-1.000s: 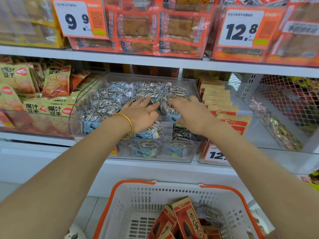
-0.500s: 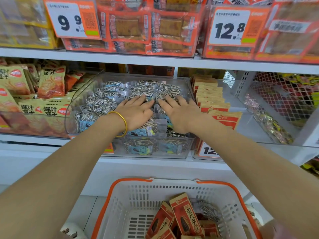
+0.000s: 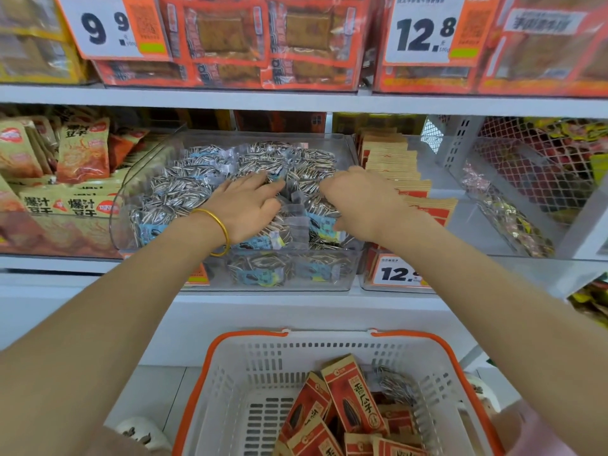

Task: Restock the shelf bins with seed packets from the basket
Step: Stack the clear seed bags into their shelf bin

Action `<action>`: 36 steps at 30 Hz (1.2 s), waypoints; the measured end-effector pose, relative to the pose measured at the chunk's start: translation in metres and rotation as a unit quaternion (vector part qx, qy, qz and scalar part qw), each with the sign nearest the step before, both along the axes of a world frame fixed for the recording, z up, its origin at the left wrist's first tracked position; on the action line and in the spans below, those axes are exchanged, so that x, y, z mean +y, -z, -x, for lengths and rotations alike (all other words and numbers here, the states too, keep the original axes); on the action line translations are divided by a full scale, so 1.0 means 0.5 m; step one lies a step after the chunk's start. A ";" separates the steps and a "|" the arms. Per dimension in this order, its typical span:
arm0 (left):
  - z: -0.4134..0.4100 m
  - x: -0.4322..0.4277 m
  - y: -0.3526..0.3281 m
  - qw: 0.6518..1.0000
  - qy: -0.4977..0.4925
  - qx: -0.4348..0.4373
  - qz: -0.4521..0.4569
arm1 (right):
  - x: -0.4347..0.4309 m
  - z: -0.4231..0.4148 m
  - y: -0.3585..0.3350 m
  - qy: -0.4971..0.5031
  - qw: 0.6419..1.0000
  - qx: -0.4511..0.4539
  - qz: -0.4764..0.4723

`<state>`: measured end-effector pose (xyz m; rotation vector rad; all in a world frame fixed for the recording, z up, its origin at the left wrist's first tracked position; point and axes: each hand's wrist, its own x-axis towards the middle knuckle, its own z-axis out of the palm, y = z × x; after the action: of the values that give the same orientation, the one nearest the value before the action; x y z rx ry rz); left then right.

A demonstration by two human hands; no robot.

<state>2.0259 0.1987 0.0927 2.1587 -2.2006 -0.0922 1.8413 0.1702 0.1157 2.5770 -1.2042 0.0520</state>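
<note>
A clear shelf bin [image 3: 349,149] on the middle shelf is piled with striped sunflower seed packets [image 3: 210,166]. Both my hands are inside it, on top of the pile. My left hand [image 3: 245,210], with a gold bangle on the wrist, lies palm down with its fingers stretched over the packets. My right hand [image 3: 360,200] is arched, knuckles up, with its fingers curled down into the pile and hidden. Below, a white basket with an orange rim [image 3: 204,370] holds red-and-brown seed packets [image 3: 355,399] and one striped packet [image 3: 394,385].
Right of the clear bin, a second bin holds upright brown-and-red packets [image 3: 391,166] behind a price tag [image 3: 398,273]. Yellow and orange snack bags [image 3: 82,149] fill the left bin. A white mesh divider [image 3: 533,166] stands at the right. The upper shelf carries orange packs.
My hands have drawn slightly apart on the pile. The right hand has gone from flat with spread fingers to arched with fingers dug in. The view has tilted down slightly.
</note>
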 end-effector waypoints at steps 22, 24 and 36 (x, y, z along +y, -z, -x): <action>-0.009 -0.007 0.003 1.000 0.010 -0.008 0.001 | -0.028 -0.010 -0.018 0.005 0.998 -0.060 -0.033; -0.009 -0.009 0.004 1.000 0.008 0.008 0.020 | -0.021 0.000 -0.020 -0.003 0.997 -0.075 -0.023; 0.148 0.214 0.226 0.950 0.288 0.035 0.114 | 0.101 0.215 0.327 0.050 0.953 -0.128 -0.270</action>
<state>1.9520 0.3054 -0.0203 1.3266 -2.5720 0.0597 1.7337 0.2207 -0.0478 3.0388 -1.6330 0.0392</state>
